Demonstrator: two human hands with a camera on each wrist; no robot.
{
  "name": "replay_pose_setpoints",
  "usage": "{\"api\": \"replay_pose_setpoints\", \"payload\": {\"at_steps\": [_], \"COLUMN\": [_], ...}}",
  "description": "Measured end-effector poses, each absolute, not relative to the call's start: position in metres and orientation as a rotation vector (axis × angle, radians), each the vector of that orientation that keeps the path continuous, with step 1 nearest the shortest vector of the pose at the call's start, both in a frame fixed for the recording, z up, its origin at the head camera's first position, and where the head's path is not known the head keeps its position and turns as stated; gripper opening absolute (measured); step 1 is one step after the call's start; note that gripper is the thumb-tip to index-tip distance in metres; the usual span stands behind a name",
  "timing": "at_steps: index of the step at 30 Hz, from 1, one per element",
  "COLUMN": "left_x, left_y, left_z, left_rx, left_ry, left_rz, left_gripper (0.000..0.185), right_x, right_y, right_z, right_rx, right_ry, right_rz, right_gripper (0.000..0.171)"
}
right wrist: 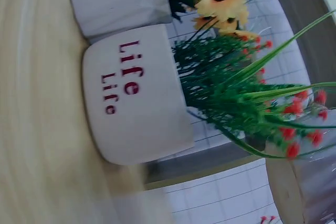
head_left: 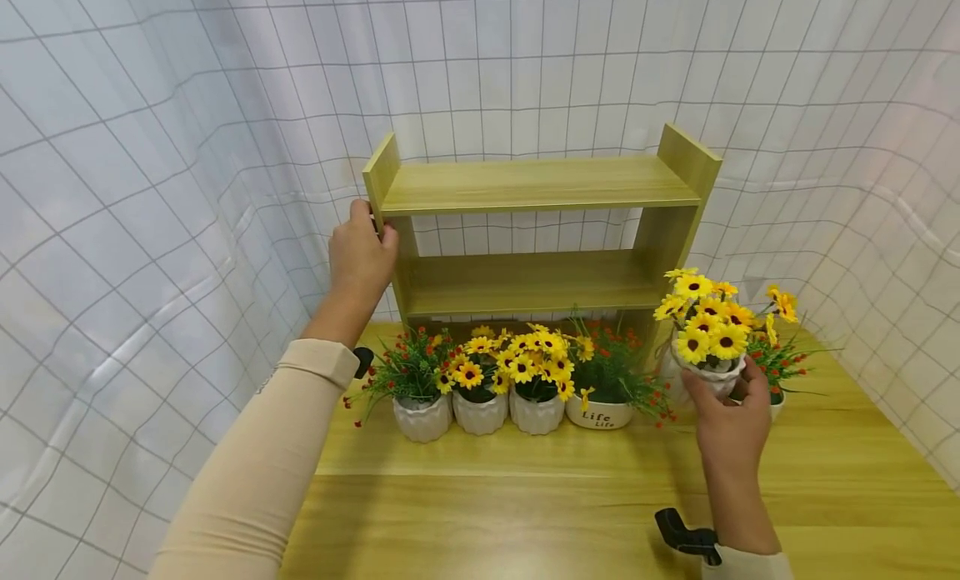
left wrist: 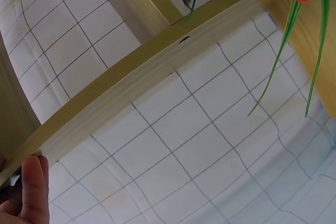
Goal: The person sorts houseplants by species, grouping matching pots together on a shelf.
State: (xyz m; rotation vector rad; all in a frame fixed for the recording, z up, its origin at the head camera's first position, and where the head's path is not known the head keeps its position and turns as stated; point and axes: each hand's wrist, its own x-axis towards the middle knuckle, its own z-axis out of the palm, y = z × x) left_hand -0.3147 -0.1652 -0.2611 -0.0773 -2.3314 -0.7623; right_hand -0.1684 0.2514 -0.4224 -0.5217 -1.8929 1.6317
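Note:
My left hand (head_left: 363, 251) grips the left side panel of a wooden two-tier shelf (head_left: 525, 182). In the left wrist view a finger (left wrist: 34, 187) lies against the edge of the side panel (left wrist: 113, 80). My right hand (head_left: 733, 430) holds a white ribbed flowerpot (head_left: 712, 380) with yellow sunflowers (head_left: 705, 322), raised beside the shelf's right end. Fingers and thumb are on either side of the pot. Just behind it, partly hidden, stands a pot of red-flowered greenery (head_left: 783, 359).
A row of pots stands before the shelf: red-flowered plant (head_left: 422, 417), two with yellow flowers (head_left: 480, 413), and an oval "Life" pot (head_left: 600, 413) with red blooms, also close in the right wrist view. Wooden tabletop (head_left: 480, 513) lies in front; white grid curtain (head_left: 525, 72) hangs behind.

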Motion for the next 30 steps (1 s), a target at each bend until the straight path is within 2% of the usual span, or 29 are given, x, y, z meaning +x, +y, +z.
{"api": "replay_pose_setpoints", "payload": {"at_steps": [30], "left_x": [-0.312], "left_y": [-0.165], "left_z": [-0.261], "left_rx": [-0.067], "left_ry": [-2.393], "left_rz": [-0.756], "left_gripper": [0.03], "right_x": [-0.171], "right_y": [0.233], "right_z": [-0.359], "right_rx": [-0.346], "right_ry": [-1.917], "right_rz": [1.497], "right_gripper": [0.077]}}
